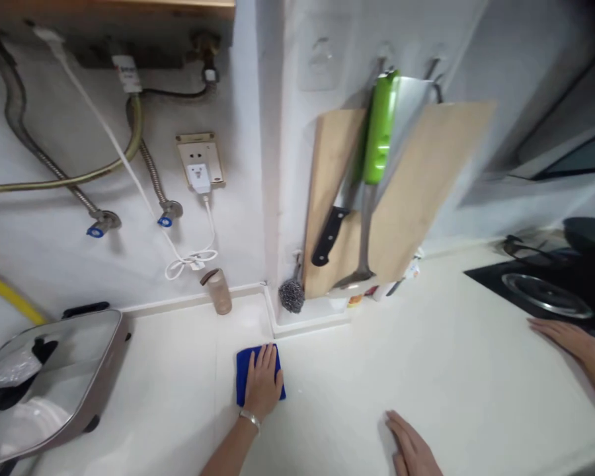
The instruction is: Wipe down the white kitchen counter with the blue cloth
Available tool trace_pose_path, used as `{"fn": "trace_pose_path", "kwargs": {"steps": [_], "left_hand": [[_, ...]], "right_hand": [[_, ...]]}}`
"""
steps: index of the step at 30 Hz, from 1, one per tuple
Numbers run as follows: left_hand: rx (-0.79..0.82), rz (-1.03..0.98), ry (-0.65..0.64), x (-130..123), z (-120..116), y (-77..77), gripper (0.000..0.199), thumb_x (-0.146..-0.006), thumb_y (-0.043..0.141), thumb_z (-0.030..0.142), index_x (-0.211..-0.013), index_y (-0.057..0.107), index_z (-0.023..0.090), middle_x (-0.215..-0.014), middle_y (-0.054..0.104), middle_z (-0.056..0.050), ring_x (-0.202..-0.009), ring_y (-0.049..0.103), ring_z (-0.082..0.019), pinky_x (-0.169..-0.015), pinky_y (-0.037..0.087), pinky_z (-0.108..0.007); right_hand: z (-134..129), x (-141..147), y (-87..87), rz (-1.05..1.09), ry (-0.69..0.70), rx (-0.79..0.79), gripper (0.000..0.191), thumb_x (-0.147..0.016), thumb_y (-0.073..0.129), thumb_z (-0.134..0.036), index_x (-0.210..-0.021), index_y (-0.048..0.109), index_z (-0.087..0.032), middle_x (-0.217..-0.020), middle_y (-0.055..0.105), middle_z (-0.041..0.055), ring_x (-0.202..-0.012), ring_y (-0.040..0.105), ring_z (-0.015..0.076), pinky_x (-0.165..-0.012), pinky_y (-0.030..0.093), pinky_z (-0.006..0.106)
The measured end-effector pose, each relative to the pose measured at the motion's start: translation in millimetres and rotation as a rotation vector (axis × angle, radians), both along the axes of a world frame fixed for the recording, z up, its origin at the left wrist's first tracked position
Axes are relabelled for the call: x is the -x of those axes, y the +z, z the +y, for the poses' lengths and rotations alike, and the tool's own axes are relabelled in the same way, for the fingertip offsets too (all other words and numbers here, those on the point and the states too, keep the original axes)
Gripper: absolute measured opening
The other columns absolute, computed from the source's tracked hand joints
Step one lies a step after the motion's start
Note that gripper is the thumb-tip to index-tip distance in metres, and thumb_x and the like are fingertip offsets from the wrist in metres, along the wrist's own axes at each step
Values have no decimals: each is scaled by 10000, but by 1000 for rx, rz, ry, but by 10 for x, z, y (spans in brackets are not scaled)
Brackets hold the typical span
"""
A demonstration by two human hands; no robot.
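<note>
No brand can be read: the white tag (127, 73) on the hose carries print too small to make out. The lidded pan (106, 370), at the tabletop's (426, 370) left end, shows a pale interior through its clear lid, its contents unclear; crumpled clear plastic (12, 370) lies by the lid's knob. A brownish cup (221, 294) stands at the back edge, its contents hidden. The left hand (264, 383) is open, palm down on the blue cloth (242, 373), just in front of the wall corner. The right hand (410, 449), open and empty, is at the tabletop's front; another person's hand (562, 336) rests beside the stove (480, 276).
</note>
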State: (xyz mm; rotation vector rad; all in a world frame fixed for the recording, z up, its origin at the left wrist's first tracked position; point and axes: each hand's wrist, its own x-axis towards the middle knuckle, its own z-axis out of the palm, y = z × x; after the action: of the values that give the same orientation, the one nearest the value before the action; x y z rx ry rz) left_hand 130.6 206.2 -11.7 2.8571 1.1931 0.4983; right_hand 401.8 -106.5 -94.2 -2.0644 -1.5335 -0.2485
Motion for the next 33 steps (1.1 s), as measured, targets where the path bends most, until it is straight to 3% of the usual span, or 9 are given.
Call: {"fn": "trace_pose_path", "kwargs": {"steps": [7, 11, 14, 18, 22, 26, 29, 33], "left_hand": [[68, -6, -181, -423, -1112, -48, 665, -972, 359, 349, -1573, 103, 221, -1618, 273, -64, -1499, 251, -245, -1236, 250, -538], [131, -29, -320, -517, -1439, 21, 630, -988, 353, 391, -1570, 164, 241, -1632, 234, -63, -1505, 228, -244, -1230, 267, -546], [130, -54, -331, -315, -1383, 36, 574, -997, 329, 331, -1559, 232, 263, -1643, 216, -47, -1516, 192, -228, -1231, 273, -529], [156, -126, -39, 46, -1089, -46, 564, -1000, 286, 301, -1552, 259, 188, -1622, 281, -107, -1516, 189, -235, -1234, 251, -537], [261, -71, 153, 156, -919, -116, 518, -990, 337, 345, -1460, 452, 159, -1590, 340, -153, -1502, 224, -292, -1215, 274, -535], [345, -133, 129, 74, -951, -69, 445, -969, 399, 351, -1349, 576, 201, -1581, 367, -140, -1499, 231, -323, -1217, 181, -610], [445, -369, 100, 36, -977, 0, 404, -942, 441, 347, -1259, 623, 177, -1488, 493, -168, -1459, 333, -329, -1203, 148, -660], [536, -544, 6, 14, -992, 63, 347, -940, 431, 360, -1145, 663, 202, -1251, 679, -119, -1246, 590, -237, -1121, 427, -493]], "right_hand": [[80, 107, 156, 27, -7, -39, 503, -899, 406, -171, -1401, 430, -192, -1440, 497, 122, -1336, 469, 254, -1110, 449, 476], [139, 197, 212, 102, -62, -75, 461, -890, 369, -135, -1332, 493, -170, -1404, 518, 128, -1330, 465, 244, -1131, 420, 488], [230, 464, 300, 194, -120, -137, 439, -898, 363, -157, -1315, 503, -167, -1365, 545, 131, -1319, 475, 250, -1113, 435, 502], [425, 1030, 546, 290, 55, -84, 495, -911, 354, -161, -1397, 444, -192, -1439, 498, 121, -1339, 459, 205, -1109, 446, 424], [633, 1435, 783, 229, 217, 74, 567, -813, 501, -174, -1380, 490, -183, -1472, 483, 115, -1401, 371, 273, -1157, 361, 498], [737, 1487, 900, 197, 197, 248, 577, -757, 576, -187, -1333, 540, -194, -1454, 505, 113, -1371, 387, 322, -1123, 350, 540], [742, 1426, 923, 192, 223, 292, 520, -806, 596, -243, -1324, 548, -229, -1445, 516, 92, -1349, 407, 314, -1091, 370, 522], [748, 1415, 847, 152, 193, 231, 369, -920, 525, -276, -1281, 599, -265, -1400, 564, 71, -1328, 438, 283, -1070, 387, 482]]}}
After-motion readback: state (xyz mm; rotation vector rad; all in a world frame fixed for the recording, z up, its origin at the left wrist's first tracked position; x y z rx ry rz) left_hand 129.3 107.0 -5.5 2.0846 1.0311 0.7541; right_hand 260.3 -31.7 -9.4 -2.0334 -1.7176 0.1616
